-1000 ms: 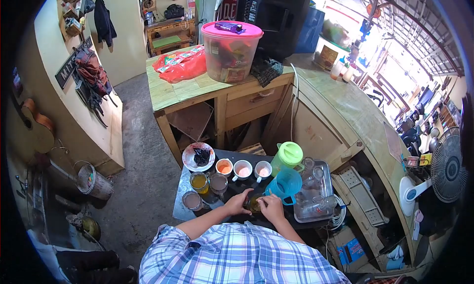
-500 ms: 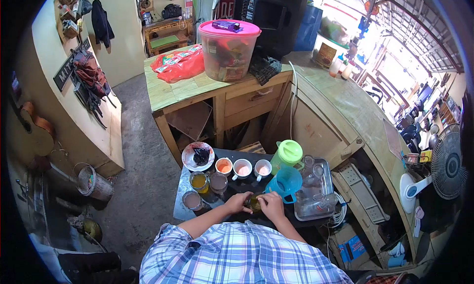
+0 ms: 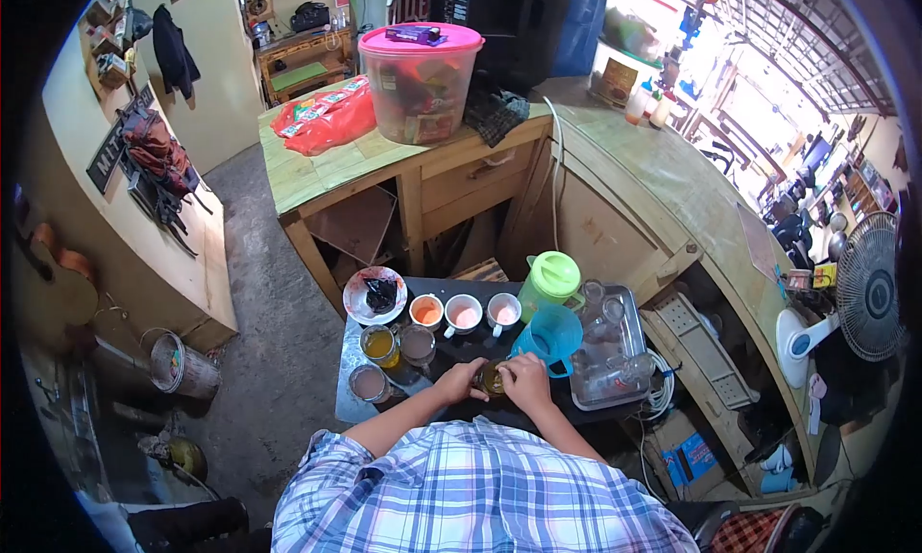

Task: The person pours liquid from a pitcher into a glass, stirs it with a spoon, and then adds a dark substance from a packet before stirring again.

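Observation:
My left hand (image 3: 461, 381) is wrapped round the left side of a glass mug (image 3: 492, 380) with yellowish content, near the table's front edge. At the mug's right rim, my right hand (image 3: 524, 378) has its fingers pressed together; whatever they hold is too small to make out. Left of my hands are a glass of yellow drink (image 3: 381, 347) and two glasses of brownish drink (image 3: 418, 345) (image 3: 369, 384). Behind stand an orange-filled cup (image 3: 426, 311) and two white cups with pink content (image 3: 464, 315) (image 3: 503, 311). A blue pitcher (image 3: 549, 336) is close behind my right hand.
A bowl with a black plastic bag (image 3: 376, 295) sits at the table's back left, a green lidded pitcher (image 3: 551, 279) at the back. On the right is a clear tray (image 3: 607, 399) of glassware. The wooden counter (image 3: 327, 173) carries a pink-lidded tub (image 3: 423, 87). A fan (image 3: 866, 284) stands far right.
The whole view has shifted slightly as the camera moved. Both hands remain at the glass mug, with only a slight change in the right fingers' pose.

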Tool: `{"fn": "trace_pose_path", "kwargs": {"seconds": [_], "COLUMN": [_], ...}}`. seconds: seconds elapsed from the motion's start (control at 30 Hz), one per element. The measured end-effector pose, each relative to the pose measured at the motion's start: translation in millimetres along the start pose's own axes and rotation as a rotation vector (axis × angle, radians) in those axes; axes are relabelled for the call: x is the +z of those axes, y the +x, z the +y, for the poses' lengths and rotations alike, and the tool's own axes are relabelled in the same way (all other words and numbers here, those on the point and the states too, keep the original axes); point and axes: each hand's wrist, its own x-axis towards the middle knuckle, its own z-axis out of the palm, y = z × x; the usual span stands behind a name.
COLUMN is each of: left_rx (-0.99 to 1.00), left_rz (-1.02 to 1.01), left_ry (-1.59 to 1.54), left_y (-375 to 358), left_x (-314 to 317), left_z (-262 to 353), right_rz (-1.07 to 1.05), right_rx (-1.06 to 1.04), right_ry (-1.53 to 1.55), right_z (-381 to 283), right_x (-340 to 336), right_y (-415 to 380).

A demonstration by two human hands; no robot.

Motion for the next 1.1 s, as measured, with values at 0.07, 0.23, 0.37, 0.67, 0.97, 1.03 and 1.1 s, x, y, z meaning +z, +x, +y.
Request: {"fn": "trace_pose_path", "kwargs": {"seconds": [0.07, 0.23, 0.37, 0.67, 0.97, 1.03, 1.1], "left_rx": [0.006, -0.013, -0.073, -0.097, -0.046, -0.078, -0.027], "left_rz": [0.004, -0.005, -0.007, -0.013, 0.012, -0.006, 0.017], "left_ry": [-0.039, -0.051, 0.005, 0.020, -0.039, -0.060, -0.038], "left_y": [1, 1, -1, 1, 0, 1, 2], "left_x": [1, 3, -3, -1, 3, 4, 5], "left_z": [-2, -4, 10, 8, -4, -7, -9], "right_rz": [-0.061, 0.003, -0.055, -0.022, -0.062, -0.127, -0.056], "right_rx": [0.028, 0.017, 0.003, 0.072, 0.052, 0.132, 0.082], "right_ry": [-0.017, 0.074, 0.052, 0.069, -0.054, 0.141, 0.089], "right_z": [7, 11, 12, 3, 3, 0, 2], "right_x": [3, 10, 10, 1, 2, 1, 3], "right_y": [0, 0, 1, 0, -1, 2, 3]}}
